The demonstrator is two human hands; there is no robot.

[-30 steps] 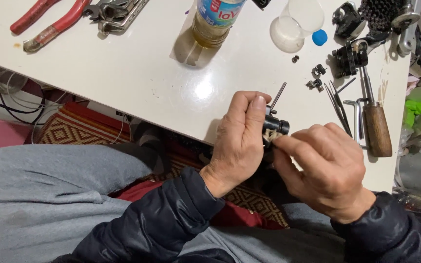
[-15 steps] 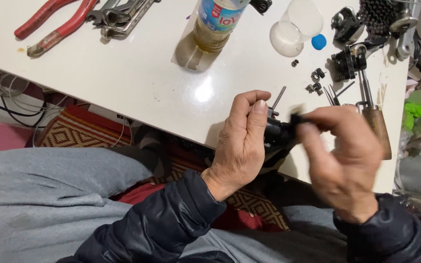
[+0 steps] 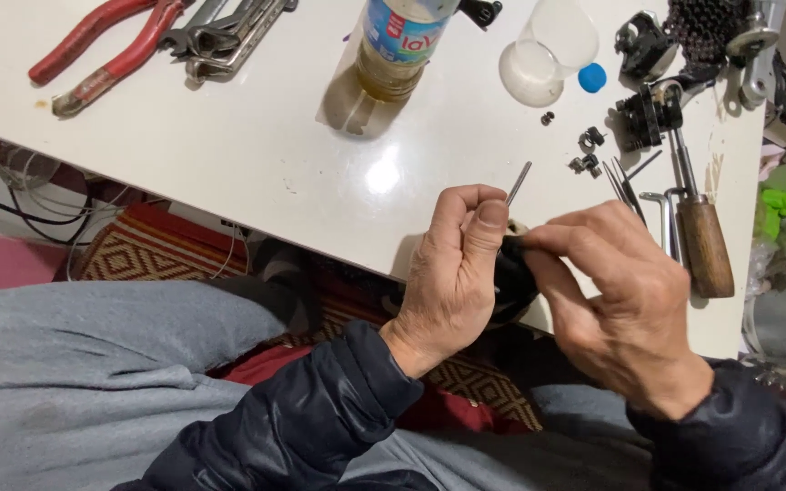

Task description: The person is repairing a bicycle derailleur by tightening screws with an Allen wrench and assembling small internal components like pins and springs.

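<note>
Left hand (image 3: 452, 273): one, curled around a small black part (image 3: 513, 277), thumb and fingers clenched on it at the near edge of the table.
Right hand (image 3: 625, 295): one, fingertips pinched on the same black part from the right side.
Small black part: one, held between both hands just off the table edge; mostly hidden, shape cannot be told.
Thin metal pin (image 3: 518, 183): one, sticking up at a tilt from behind the left index finger.
White table (image 3: 256, 155): one, glossy top.
Red-handled pliers (image 3: 106, 45): one pair, far left corner.
Wrenches (image 3: 225, 36): a bunch, exact count unclear, just beside the pliers.
Plastic bottle (image 3: 398, 45): one, yellowish liquid, upright.
Clear cup (image 3: 548, 55): one, lying on its side.
Blue cap (image 3: 592, 78): one, next to the cup.
Wooden-handled tool (image 3: 700, 236): one, right of the hands.
Small black fittings (image 3: 587, 153): about three, loose between cup and tool.
Sleeves: two, dark and padded.
</note>
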